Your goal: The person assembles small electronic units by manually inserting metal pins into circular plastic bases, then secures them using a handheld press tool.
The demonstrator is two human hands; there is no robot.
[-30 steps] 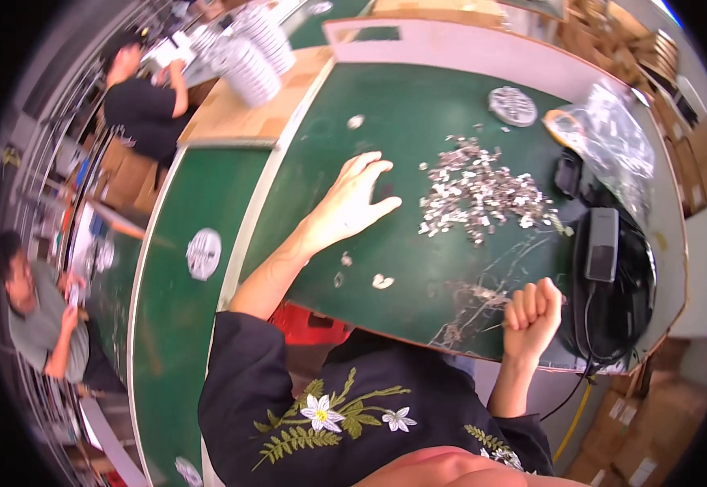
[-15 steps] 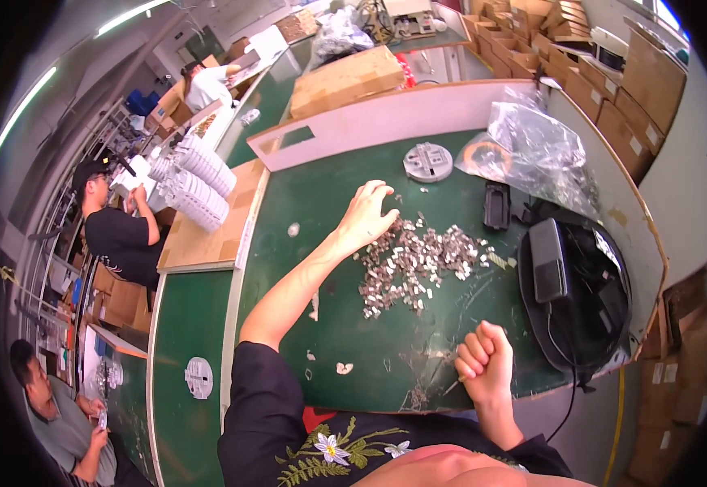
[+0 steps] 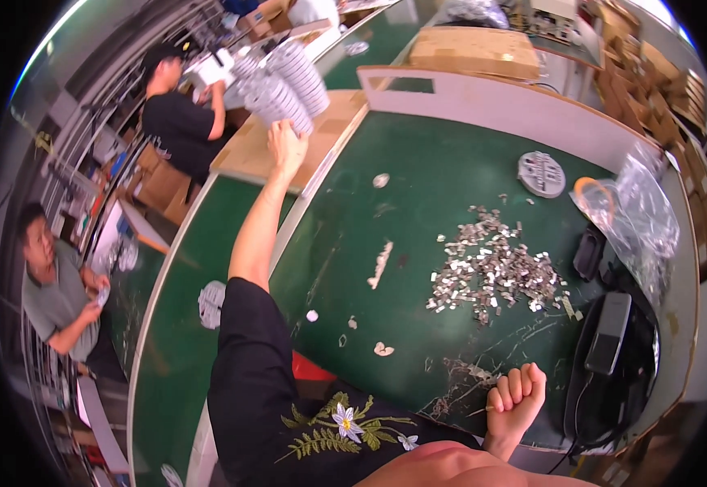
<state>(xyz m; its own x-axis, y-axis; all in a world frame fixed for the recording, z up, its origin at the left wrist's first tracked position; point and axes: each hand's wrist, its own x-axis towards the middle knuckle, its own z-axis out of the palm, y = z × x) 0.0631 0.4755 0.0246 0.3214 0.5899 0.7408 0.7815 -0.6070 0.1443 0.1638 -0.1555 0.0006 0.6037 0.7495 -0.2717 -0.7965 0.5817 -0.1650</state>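
Observation:
My left hand (image 3: 287, 146) is stretched far to the left, its fingers curled on the near end of a stack of round grey plastic housings (image 3: 276, 101). A second stack of housings (image 3: 301, 77) leans beside it. My right hand (image 3: 519, 399) is a closed fist by the table's near edge; whatever it may hold is hidden. Beyond the fist, a loose pile of small shiny metal pieces (image 3: 495, 272) is spread over the green tabletop (image 3: 443, 154). Farther back, a single round grey housing (image 3: 542, 174) lies apart on the table.
The stacks rest on a cardboard-covered board (image 3: 333, 134). At right are a black bag (image 3: 613, 406) with a grey cabled device (image 3: 609, 333), a black plastic tray (image 3: 589, 253) and a clear plastic bag (image 3: 646, 219). A low white partition (image 3: 516, 105) bounds the table. Two co-workers sit at left.
My left hand has left the edge of the metal pieces and swung left to the stacked housings. The view has turned left. My right fist stays closed near the table's edge.

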